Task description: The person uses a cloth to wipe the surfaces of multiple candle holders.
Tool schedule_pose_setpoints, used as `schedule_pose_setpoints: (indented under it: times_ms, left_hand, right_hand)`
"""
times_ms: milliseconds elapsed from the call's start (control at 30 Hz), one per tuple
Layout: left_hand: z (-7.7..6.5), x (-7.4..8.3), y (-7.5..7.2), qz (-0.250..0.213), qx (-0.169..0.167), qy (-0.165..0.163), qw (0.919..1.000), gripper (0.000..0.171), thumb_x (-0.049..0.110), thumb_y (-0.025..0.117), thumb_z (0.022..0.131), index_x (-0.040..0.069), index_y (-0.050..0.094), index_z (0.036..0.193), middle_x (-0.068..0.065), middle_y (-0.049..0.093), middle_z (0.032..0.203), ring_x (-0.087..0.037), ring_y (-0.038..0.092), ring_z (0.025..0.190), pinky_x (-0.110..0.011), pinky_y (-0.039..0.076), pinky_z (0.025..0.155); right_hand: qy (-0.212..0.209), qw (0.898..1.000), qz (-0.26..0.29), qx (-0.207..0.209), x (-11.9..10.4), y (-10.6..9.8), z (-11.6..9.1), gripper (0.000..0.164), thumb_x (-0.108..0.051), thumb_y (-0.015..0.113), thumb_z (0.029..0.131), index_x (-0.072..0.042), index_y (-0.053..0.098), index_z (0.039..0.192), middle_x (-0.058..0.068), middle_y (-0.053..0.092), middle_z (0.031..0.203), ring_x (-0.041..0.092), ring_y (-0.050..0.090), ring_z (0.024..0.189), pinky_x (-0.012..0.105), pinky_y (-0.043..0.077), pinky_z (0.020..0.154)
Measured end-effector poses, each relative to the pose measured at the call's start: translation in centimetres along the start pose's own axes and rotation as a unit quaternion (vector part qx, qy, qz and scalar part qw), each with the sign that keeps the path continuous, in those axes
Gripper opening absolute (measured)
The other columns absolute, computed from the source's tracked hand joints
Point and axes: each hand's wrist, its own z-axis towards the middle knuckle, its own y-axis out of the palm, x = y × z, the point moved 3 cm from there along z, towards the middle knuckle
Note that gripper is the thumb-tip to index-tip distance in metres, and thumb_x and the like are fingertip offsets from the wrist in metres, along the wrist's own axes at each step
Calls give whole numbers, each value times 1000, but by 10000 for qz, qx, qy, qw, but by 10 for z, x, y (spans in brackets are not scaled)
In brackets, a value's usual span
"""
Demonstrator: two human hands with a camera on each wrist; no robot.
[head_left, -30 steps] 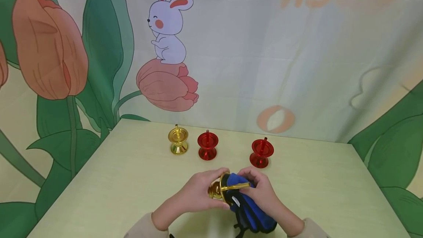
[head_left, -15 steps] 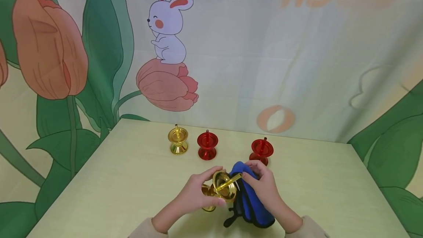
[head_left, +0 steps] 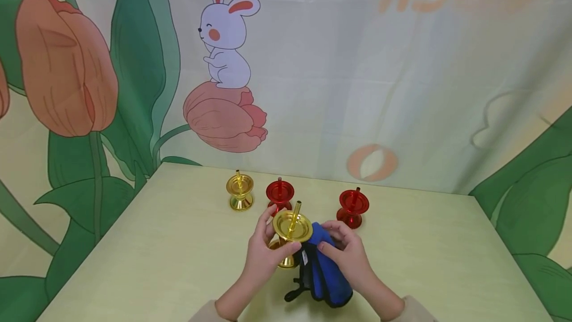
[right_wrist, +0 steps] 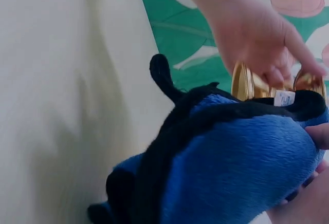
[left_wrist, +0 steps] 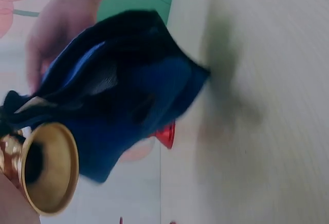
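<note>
My left hand (head_left: 263, 252) grips a gold candle holder (head_left: 292, 228) by its stem, thumb just under the dish. The holder is nearly upright, its thin tube pointing up. To its right my right hand (head_left: 353, 255) pinches a folded blue plush piece (head_left: 331, 277) with black edging and a small white tag (right_wrist: 284, 98). A black strand with a rounded end sticks out from the plush. The plush sits right against the holder's side, and the right wrist view shows its black edge (right_wrist: 308, 103) overlapping the gold base.
Along the back of the pale table (head_left: 192, 242) stand another gold candle holder (head_left: 240, 195), a red one (head_left: 279, 190) partly behind my left hand, and a second red one (head_left: 353, 202) farther right. Behind rises a printed curtain (head_left: 313, 73) with a rabbit and tulips.
The gold holder has turned from lying sideways, tube to the right, to nearly upright. My left hand has risen with it. The plush has shifted a little left with my right hand.
</note>
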Motion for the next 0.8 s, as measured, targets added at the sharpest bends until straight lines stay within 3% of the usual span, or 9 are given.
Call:
schedule_pose_setpoints:
  times_ms: [200,300,467,633,733,800]
  left_hand:
    - [-2,3,4,-265,237,18,9994,70,14,72,72,14,29,127,-6,57,120,-14,53,107,-24,46,84]
    - [-3,4,4,-322,145,28,9994,66,12,72,72,12,31,125,-10,57,119,-12,54,103,-24,47,83]
    - [-4,3,4,-419,-215,66,9989,59,12,67,78,8,31,125,-14,54,122,-10,54,104,-23,45,84]
    - [-6,2,5,-637,-770,224,9947,52,13,59,84,7,31,127,-14,42,134,-7,47,115,-20,42,89]
    - [-5,2,6,-503,-959,331,9936,48,18,54,88,8,34,130,-10,40,137,-5,42,121,-21,37,96]
    - [-5,2,6,-302,-1052,461,9929,47,21,51,90,6,35,131,-9,40,137,-4,39,123,-28,31,102]
  right_hand:
    - [-31,9981,370,-490,-7,11,-8,37,0,60,77,8,48,112,-13,66,92,6,60,86,21,48,77]
    - [3,9976,496,-478,-8,12,-9,37,0,60,78,9,48,111,-15,65,90,5,60,88,20,48,78]
    - [-20,9968,710,-366,-9,12,-9,34,3,58,78,11,47,109,-13,65,89,6,60,86,20,49,77]
    - [-48,9952,924,-303,-9,12,-8,32,4,57,78,11,47,107,-9,64,88,8,61,85,21,50,77]
    - [71,9942,1044,-249,-9,12,-8,29,5,57,78,7,48,105,-7,64,88,9,61,84,22,50,77]
    - [180,9935,1109,-196,-9,11,-8,27,5,57,78,5,49,104,-6,64,88,10,61,84,23,50,77]
